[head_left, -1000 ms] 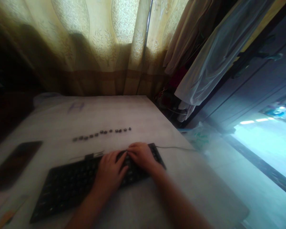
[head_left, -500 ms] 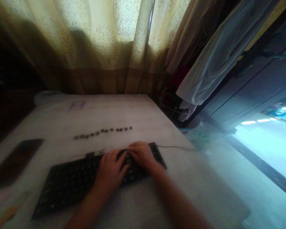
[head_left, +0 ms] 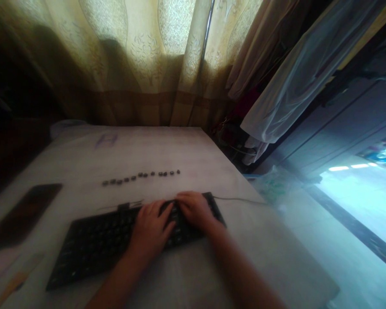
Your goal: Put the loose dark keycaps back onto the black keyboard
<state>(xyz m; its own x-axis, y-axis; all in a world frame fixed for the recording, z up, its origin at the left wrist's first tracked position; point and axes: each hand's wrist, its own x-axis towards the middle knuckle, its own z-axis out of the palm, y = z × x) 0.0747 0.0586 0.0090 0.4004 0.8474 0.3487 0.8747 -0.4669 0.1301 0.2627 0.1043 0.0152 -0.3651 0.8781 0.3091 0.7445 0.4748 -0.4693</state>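
A black keyboard [head_left: 99, 242] lies at a slant on the white-covered table, its keys blurred. My left hand [head_left: 152, 227] rests over its right half, with the fingers stretched toward the back edge and the thumb apart. Close beside it, my right hand [head_left: 194, 210] is on the keyboard's right part, its fingers bent and pressed together. The fingertips of both hands nearly meet near the back edge; what lies beneath them is hidden. Behind the keyboard, several small dark pieces like keycaps [head_left: 133, 177] form an uneven row.
A dark flat rectangular object [head_left: 25, 212] lies at the left. An orange-handled tool [head_left: 13, 285] is at the lower left. A cable [head_left: 238, 199] runs right across the table [head_left: 167, 146]. Curtains [head_left: 144, 51] hang behind; clothes [head_left: 279, 94] hang at the right.
The view has shifted slightly, so everything sits a little further right. Both hands keep nearly the same place on the keyboard.
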